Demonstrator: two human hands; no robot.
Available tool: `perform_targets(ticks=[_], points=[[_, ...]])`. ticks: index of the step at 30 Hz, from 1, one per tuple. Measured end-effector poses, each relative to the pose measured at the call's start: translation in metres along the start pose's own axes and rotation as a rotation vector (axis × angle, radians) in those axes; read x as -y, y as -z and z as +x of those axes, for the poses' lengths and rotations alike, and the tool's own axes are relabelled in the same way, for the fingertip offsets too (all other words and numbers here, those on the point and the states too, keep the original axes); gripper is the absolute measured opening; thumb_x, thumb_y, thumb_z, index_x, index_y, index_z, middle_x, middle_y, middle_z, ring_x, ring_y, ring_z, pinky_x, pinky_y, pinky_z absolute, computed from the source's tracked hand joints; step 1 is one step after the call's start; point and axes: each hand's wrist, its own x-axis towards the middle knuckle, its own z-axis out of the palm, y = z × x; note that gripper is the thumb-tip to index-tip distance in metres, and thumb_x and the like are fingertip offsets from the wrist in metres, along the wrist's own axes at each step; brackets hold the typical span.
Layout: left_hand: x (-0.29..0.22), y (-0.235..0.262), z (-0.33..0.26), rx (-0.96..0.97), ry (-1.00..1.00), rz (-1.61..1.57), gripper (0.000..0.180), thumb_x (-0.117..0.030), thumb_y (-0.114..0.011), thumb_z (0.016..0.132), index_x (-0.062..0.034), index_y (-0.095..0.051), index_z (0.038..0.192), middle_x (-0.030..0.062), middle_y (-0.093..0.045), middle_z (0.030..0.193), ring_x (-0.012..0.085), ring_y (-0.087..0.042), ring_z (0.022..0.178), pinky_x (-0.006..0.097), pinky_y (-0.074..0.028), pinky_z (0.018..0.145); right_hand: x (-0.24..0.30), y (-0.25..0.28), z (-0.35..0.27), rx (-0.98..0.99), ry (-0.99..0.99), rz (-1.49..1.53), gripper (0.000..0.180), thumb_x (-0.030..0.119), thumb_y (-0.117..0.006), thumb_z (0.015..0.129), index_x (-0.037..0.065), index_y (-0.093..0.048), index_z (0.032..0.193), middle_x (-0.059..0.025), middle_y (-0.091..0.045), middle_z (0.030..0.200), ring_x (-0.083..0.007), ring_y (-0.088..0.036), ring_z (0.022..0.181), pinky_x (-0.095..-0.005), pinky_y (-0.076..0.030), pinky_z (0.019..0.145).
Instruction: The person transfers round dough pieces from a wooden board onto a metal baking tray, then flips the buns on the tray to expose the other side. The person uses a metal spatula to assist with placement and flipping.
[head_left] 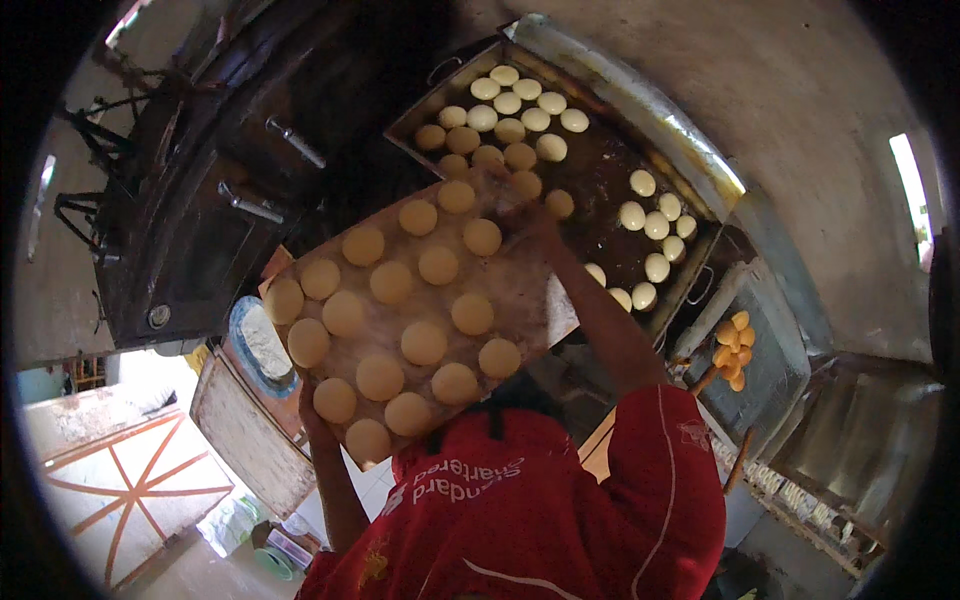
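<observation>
While the left hand [308, 402] clamps the board [522, 295], I cannot tell if the blurred right hand [530, 220] grips.

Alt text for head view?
Left hand holds a floury brown rectangular board of round beige dough balls; right hand is at its far end. Beyond is a dark rectangular metal pan holding cream-coloured balls. Golden-brown pieces lie on a grey tray at right.
</observation>
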Motion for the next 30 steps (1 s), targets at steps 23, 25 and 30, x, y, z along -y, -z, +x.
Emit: perform_targets(ticks=[23, 25, 30], points=[[-0.023, -0.03, -0.031, 0.076, 0.069, -0.19, 0.049, -0.04, -0.046, 0.105, -0.008, -0.05, 0.141, 0.0116, -0.063, 0.129, 0.0289, -0.066, 0.112, 0.047, -0.06, 0.088, -0.022, 0.084, 0.067, -0.404, 0.094, -0.043, 0.028, 0.029, -0.062, 0.09, 0.005, -0.068, 0.103, -0.0189, -0.072, 0.089, -0.0375, -0.07, 0.082, -0.0485, -0.055, 0.066], [-0.006, 0.01, -0.004, 0.12, 0.066, -0.084, 0.047, -0.039, -0.046, 0.105, -0.0081, -0.05, 0.14, 0.0109, -0.064, 0.126, 0.027, -0.067, 0.11, 0.046, -0.061, 0.086, -0.029, 0.048, 0.091, -0.37, 0.2, -0.475, 0.036, 0.038, -0.059, 0.095, 0.007, -0.074, 0.105, -0.0158, -0.073, 0.096, -0.0308, -0.07, 0.088, -0.0431, -0.055, 0.078], [0.004, 0.019, 0.003, 0.126, 0.096, -0.132, 0.047, -0.039, -0.044, 0.105, -0.0083, -0.05, 0.141, 0.0121, -0.063, 0.129, 0.0297, -0.067, 0.112, 0.048, -0.06, 0.088, 0.019, -0.015, 0.093, -0.172, 0.045, 0.152, 0.025, 0.025, -0.067, 0.088, 0.006, -0.075, 0.101, -0.0155, -0.074, 0.102, -0.0249, -0.072, 0.09, -0.0384, -0.055, 0.08]])
